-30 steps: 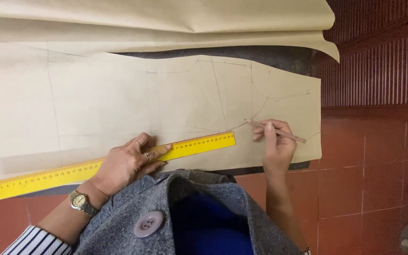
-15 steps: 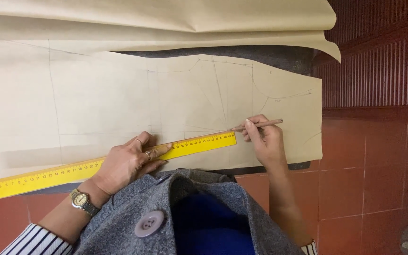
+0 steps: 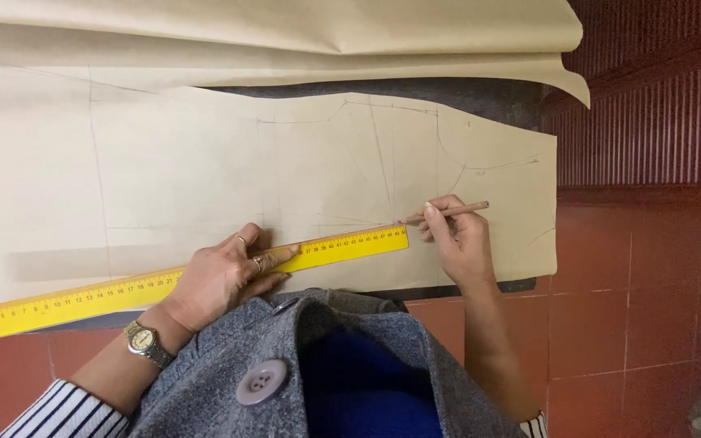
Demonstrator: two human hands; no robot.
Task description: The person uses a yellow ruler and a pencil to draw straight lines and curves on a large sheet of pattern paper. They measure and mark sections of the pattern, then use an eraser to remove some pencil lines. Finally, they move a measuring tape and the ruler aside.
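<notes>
While left hand [image 3: 221, 276] presses flat, fingers spread, on long yellow plastic ruler [image 3: 148, 288] at frame centre, right hand [image 3: 458, 239] pinches thin brown wooden pencil [image 3: 448, 212] w/ tip on beige pattern paper [image 3: 204, 170].

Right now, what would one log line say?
left hand: pressing yellow ruler | right hand: pencil at ruler's end | surface: paper pattern

Tailoring workshop (floor-level): pattern paper [image 3: 204, 162], yellow ruler [image 3: 180, 280].
</notes>
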